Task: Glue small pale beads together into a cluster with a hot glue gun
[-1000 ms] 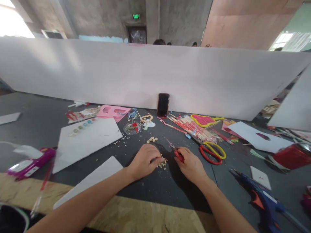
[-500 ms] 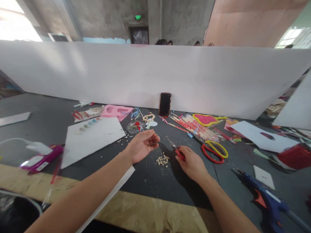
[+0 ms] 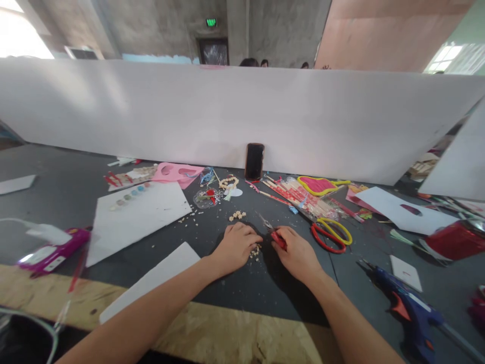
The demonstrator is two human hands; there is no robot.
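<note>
Red grips show on the pliers held in the right hand, just right of the frame's lower centre; its fingers are closed around the handles, and the nose points toward the upper left. The left hand is palm down at the lower centre, fingers bent over a small pile of pale beads. Whether its fingertips pinch one, I cannot tell. More beads sit in a cluster just above that hand. Scissors with red and yellow loops lie right of the pliers, and a blue glue gun fills the lower right. At the frame's centre, a phone stands against a white panel.
</note>
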